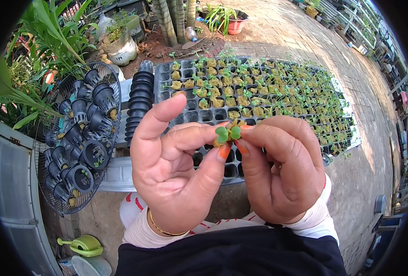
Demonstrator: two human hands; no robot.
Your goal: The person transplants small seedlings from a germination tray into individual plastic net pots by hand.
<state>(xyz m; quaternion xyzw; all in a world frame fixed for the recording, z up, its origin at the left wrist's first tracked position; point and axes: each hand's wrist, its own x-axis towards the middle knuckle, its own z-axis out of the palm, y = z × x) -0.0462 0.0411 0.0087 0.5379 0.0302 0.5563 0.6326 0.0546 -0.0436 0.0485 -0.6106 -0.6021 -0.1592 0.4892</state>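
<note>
While the left hand (176,172) pinches a seedling (228,133) between thumb and one finger, another finger raised apart, the right hand (282,170) brings its fingers, bent in and nearly together, against the other side, though whether they grip it I cannot tell; the seedling is held up before the tray (220,113) of sprouts, with nested cups (139,103) just left of it on the counter (116,168) and a basket (119,92) of cups farther left
</note>
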